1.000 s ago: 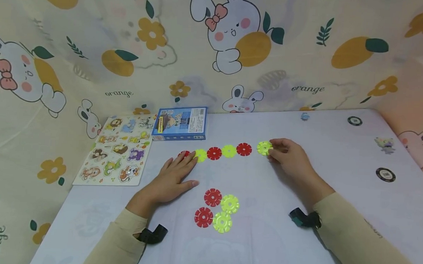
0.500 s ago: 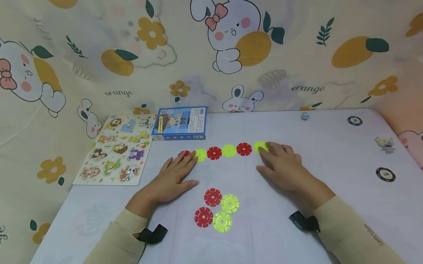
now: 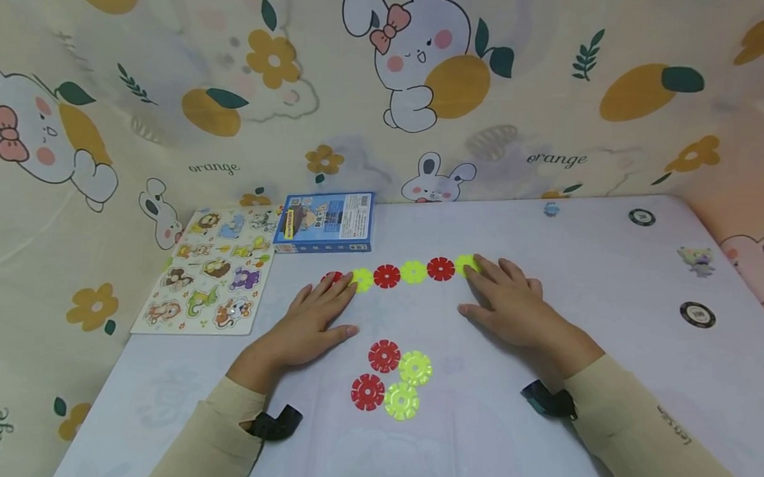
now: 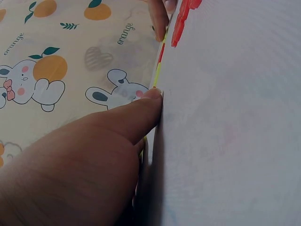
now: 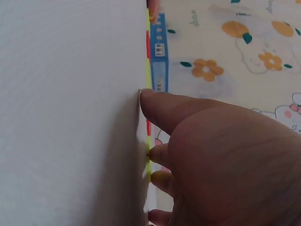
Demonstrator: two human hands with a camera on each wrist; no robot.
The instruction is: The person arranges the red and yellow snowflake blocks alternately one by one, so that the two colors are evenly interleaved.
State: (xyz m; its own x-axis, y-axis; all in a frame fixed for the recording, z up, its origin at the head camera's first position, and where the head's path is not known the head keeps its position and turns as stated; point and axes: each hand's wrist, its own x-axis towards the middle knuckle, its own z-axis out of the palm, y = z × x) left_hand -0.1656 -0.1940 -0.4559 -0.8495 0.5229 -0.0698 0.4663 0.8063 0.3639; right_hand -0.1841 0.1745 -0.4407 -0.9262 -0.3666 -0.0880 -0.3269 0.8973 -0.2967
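Observation:
A row of notched plastic discs, red and yellow-green by turns, lies flat across the table. My left hand [image 3: 315, 325] rests with spread fingers on the left end, partly covering a red disc [image 3: 332, 278] and touching the yellow-green disc [image 3: 363, 281] beside it. At the right end, the fingertips of my right hand [image 3: 515, 303] press on a yellow-green disc [image 3: 466, 263], which sits close to a red disc [image 3: 441, 269]. Nearer to me lie two red discs [image 3: 367, 393] and two yellow-green discs [image 3: 402, 402] in a cluster. Both thumbs touch the tabletop in the wrist views.
Behind the row stands a blue box [image 3: 324, 222], next to a board of animal pictures [image 3: 208, 272]. Toward the right edge are two black round chips [image 3: 698, 315], a small pale figure [image 3: 695, 261] and a tiny blue figure [image 3: 551, 210]. A printed cloth [image 3: 526, 95] hangs behind.
My right hand has slid the yellow-green disc left toward the row, passing from a pinch at its edge to fingertips laid on top. The left hand has stayed in place.

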